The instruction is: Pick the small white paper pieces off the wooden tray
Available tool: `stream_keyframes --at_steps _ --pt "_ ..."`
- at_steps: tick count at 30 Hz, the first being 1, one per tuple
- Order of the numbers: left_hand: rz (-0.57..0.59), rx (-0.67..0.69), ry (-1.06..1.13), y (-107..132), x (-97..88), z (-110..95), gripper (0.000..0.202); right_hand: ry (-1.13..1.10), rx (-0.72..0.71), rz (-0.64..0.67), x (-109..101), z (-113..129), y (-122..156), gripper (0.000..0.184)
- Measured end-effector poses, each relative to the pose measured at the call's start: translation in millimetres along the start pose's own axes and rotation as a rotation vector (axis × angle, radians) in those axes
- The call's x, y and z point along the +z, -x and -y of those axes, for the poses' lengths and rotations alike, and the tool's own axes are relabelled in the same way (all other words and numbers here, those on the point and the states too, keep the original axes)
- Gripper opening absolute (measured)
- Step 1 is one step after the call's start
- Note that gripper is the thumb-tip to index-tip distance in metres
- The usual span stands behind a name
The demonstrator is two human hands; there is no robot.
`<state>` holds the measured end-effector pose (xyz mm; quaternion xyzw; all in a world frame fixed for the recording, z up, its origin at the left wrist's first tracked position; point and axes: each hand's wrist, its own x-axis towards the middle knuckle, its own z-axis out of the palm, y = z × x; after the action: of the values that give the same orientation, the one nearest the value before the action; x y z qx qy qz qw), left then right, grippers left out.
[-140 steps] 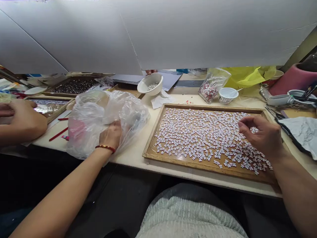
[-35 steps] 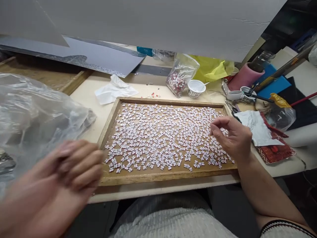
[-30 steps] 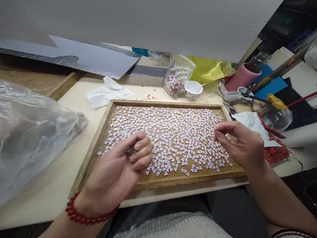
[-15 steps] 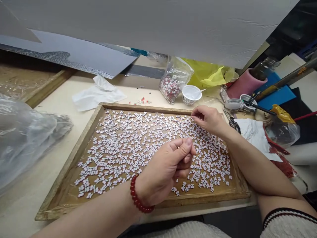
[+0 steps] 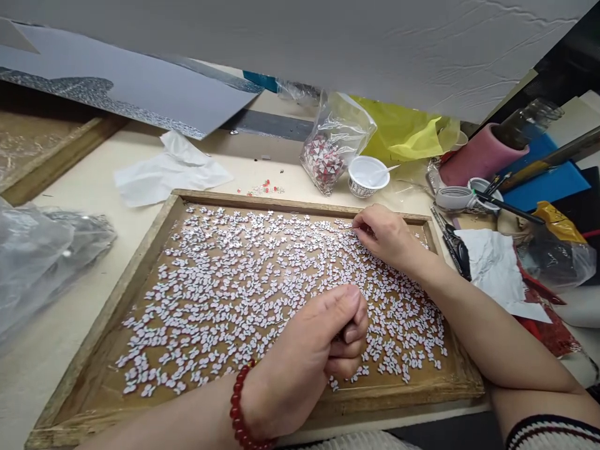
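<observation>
My left hand (image 5: pixel 312 356) is curled into a fist over the near half of the tray (image 5: pixel 398 400), and I can't tell what, if anything, is inside. My right hand (image 5: pixel 387 234) is low at the tray's far right, thumb and finger nearly meeting; whether they grip a piece, I can't tell. White pieces (image 5: pixel 201 294) cover the tray's floor! Beyond the tray, a clear bag (image 5: pixel 323 162) stands just beside a cup (image 5: pixel 369 181).
</observation>
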<state>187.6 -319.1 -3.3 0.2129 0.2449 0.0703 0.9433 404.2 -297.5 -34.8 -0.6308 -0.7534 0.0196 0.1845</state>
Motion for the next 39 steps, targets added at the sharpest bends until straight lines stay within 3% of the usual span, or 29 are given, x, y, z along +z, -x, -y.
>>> stream_keyframes --at_steps 8,13,20,31,36,39 --pt "0.011 0.028 -0.089 4 -0.2 -2 0.046 0.092 -0.040 0.039 0 3 -1 0.014" --pt "-0.061 0.034 -0.025 4 -0.4 -2 0.036 0.158 -0.051 0.075 0 4 -1 0.017" --pt "-0.056 0.047 -0.075 4 0.6 -1 0.032 0.183 -0.046 0.109 -1 6 -2 0.018" --pt "-0.151 0.092 -0.217 4 -2.8 1 0.029 0.098 -0.041 0.009 -1 3 1 0.013" --pt "-0.138 0.101 -0.155 4 -2.6 0 0.032 -0.085 -0.072 -0.091 -16 16 3 0.007" --pt "-0.154 0.135 -0.095 3 -2.5 -1 0.029 -0.424 -0.140 0.026 -31 32 6 0.004"
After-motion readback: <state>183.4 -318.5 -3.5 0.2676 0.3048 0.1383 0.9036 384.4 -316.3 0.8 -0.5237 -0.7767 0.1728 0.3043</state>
